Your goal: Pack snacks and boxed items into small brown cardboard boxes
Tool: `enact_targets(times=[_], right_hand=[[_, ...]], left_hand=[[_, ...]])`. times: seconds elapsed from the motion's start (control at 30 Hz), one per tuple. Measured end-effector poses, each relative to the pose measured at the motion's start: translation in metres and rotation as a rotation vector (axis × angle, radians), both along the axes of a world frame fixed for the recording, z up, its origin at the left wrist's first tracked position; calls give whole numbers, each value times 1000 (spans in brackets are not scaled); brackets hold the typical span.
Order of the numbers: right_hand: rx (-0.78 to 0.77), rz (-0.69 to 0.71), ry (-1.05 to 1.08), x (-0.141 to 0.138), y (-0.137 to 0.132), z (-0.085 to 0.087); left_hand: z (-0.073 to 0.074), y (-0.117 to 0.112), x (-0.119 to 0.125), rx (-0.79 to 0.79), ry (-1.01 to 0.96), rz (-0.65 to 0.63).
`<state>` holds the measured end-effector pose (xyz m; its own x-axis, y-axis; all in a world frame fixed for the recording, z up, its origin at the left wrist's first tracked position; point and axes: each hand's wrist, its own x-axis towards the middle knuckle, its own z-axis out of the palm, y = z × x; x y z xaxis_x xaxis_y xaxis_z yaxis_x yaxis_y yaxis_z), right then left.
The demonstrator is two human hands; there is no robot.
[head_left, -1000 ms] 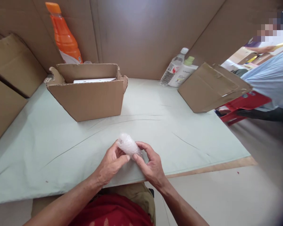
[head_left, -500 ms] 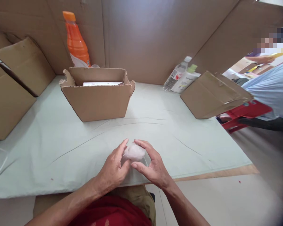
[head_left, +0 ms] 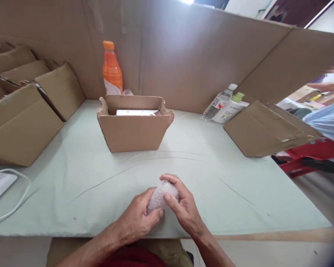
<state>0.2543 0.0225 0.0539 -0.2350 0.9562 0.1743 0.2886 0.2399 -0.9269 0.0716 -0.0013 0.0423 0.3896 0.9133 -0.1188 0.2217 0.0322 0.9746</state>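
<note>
Cloth (head_left: pixel 200 193) spreads beneath bubblewrap (head_left: pixel 157 198) (red chair (head_left: pixel 321 149), probably, beyond).

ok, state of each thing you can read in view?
Left hand, closed on the bundle's left side
Right hand, thumb and fingers gripping its right side
Translucent bubble-wrap bundle, rolled up, contents hidden
Brown cardboard box in the middle, open-topped, white item inside
Orange plastic bottle, upright, capped
Clear plastic bottle, capped
White plastic bottle, capped
White cable, looped loosely
Pale green tablecloth, creased
</note>
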Motion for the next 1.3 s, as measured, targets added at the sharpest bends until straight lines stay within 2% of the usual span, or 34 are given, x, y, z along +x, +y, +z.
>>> enact_targets(times=[0.17,0.23,0.4,0.47,0.5,0.57,0.67,0.73,0.77,0.87,1.0,1.13,1.3], right_hand=[[-233,367,27,12,12,8],[-258,443,31,13,15,12],[-198,471,-28,5,22,18],[-161,431,-73,2,27,20],[-147,400,-88,1,30,22],[-130,325,-93,2,37,26],[-110,209,-61,8,52,37],[-80,131,-27,13,62,50],[-54,84,-7,15,67,58],[60,-63,78,12,85,88],[219,-159,147,-10,120,131],[276,-83,89,-45,167,155],[132,67,-47,-104,207,165]], left_hand=[[15,9,-15,-140,-3,-106],[17,12,-19,-140,-9,-141],[12,21,-30,-119,107,-136],[12,26,-39,-27,138,-147],[14,29,-45,70,137,-127],[25,38,-60,362,139,24],[51,60,-85,855,264,459],[67,82,-100,1069,380,687],[73,94,-105,1128,423,753],[74,125,-116,1161,511,805],[53,141,-119,1129,543,853],[40,137,-120,1128,481,943],[38,138,-124,1160,424,941]])
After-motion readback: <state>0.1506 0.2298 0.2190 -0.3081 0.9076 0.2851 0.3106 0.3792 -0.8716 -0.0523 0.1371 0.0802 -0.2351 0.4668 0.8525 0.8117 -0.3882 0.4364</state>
